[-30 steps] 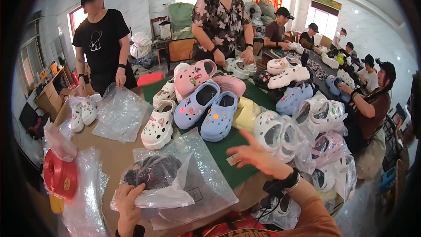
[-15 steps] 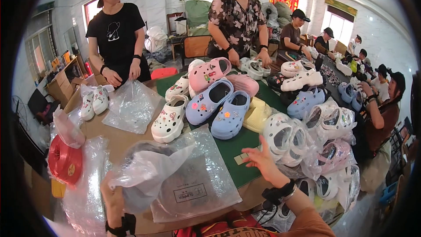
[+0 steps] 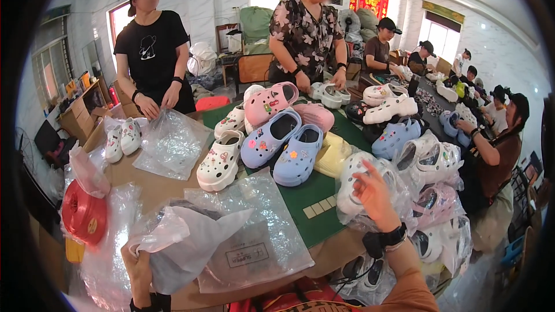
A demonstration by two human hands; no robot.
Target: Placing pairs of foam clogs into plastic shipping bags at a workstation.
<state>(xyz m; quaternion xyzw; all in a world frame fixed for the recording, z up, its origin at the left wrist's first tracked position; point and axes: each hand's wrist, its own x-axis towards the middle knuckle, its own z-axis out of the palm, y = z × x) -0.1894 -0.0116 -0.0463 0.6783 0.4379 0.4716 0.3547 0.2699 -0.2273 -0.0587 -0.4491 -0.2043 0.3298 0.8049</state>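
At the lower left, my left hand [image 3: 137,268] is closed on the edge of a clear plastic bag [image 3: 196,245], which bulges and looks greyish. I cannot make out what, if anything, fills it. My right hand [image 3: 376,199] is raised at the right, fingers apart and partly bent, holding nothing visible. Behind it are white clogs in clear plastic [image 3: 354,188]; whether it touches them I cannot tell. Flat on the table, beside the held bag, lies another clear bag [image 3: 260,219] with dark print. Beyond this stand light-blue clogs with charms [image 3: 296,159] and a white clog [image 3: 219,162].
Bagged clogs [image 3: 436,205] pile up at the right. A red twine roll [image 3: 85,212] and plastic sheets [image 3: 110,248] lie left. Pink clogs [image 3: 269,101] top the middle pile. Across the table, one co-worker [image 3: 153,52] handles a clear bag, another [image 3: 306,29] handles pale clogs.
My right hand has moved right and up, from over the green mat to in front of the bagged white clogs. My left hand has shifted slightly left and down with the bag.
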